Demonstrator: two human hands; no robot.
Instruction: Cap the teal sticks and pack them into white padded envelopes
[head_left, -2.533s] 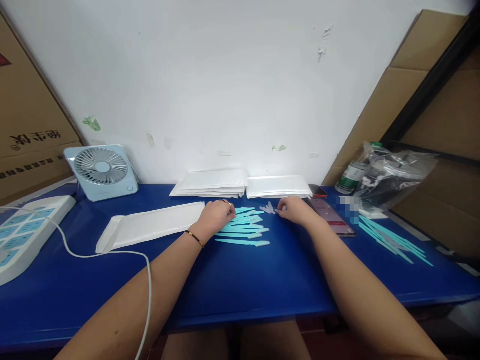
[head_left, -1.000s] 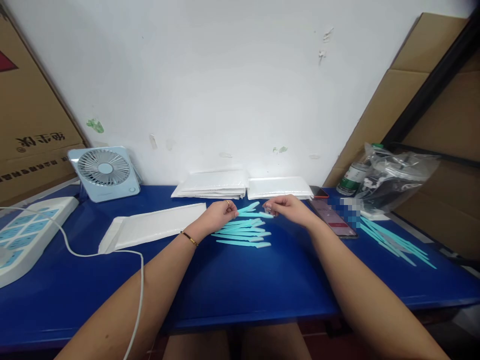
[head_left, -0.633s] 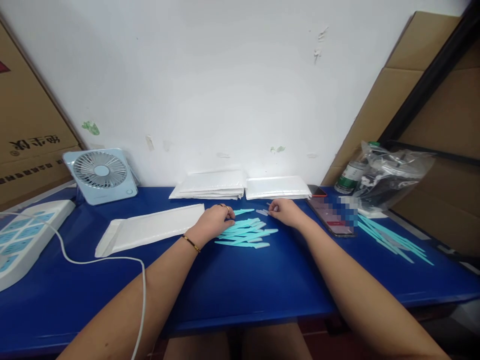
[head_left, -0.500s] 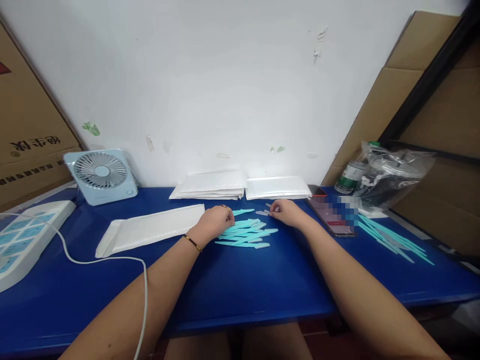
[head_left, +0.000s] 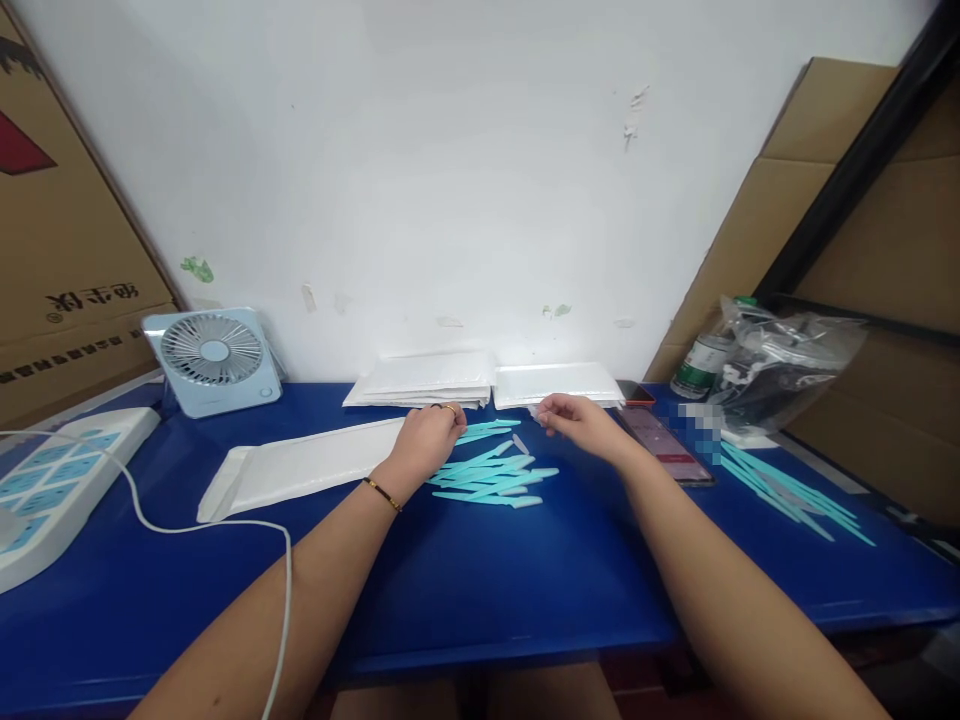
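A loose pile of slim teal eyebrow razors [head_left: 491, 478] lies on the blue table, their paler blade ends mostly pointing right. At the far left of the pile is my left hand [head_left: 429, 440], its fingers closed on the left end of a teal razor [head_left: 487, 428]. The fingertips partly hide that end. To the right, my right hand [head_left: 574, 422] pinches a small translucent piece [head_left: 535, 411] that looks like a blade cap. Another greyish translucent piece [head_left: 519, 443] lies at the upper edge of the pile.
A flat white padded envelope [head_left: 300, 468] lies left; envelope stacks [head_left: 427, 378] [head_left: 559, 382] sit by the wall. A phone [head_left: 667, 445], more razors [head_left: 795, 490], a bagged item [head_left: 787, 370] and a bottle [head_left: 701, 365] stand right. A fan [head_left: 214, 360], power strip [head_left: 82, 480] and cable [head_left: 289, 590] are left.
The translucent pieces by my right fingertips have shifted, and one now lies nearer the pile. My right hand has barely moved. My left hand stays at the razors; the view tilted up slightly.
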